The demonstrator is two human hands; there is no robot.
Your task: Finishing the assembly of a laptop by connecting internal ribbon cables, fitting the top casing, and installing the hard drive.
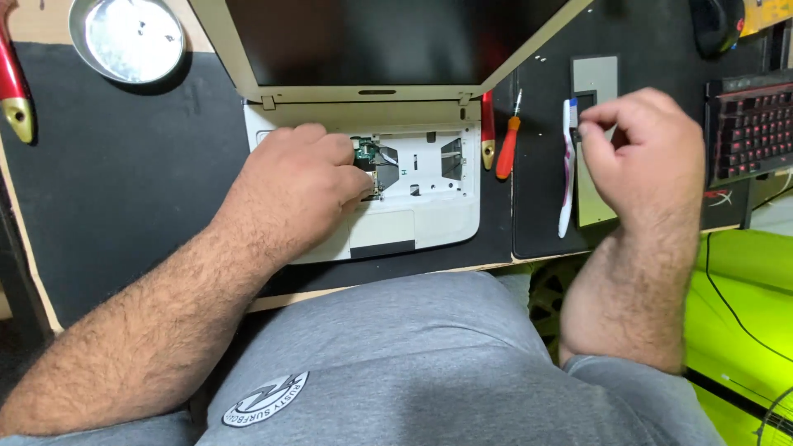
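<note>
Head view: left hand point(310, 177) rests fingers-down on the opened white laptop base point(413, 194) near the table's back edge, touching a green board point(364, 152); right hand point(640, 149) hovers curled, pinched together, over a grey panel point(595, 83)

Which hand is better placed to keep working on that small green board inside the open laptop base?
Left. The left hand rests on the white laptop base with fingertips at the green board. The right hand is off to the side above the white toothbrush, seemingly pinching something small.
</note>
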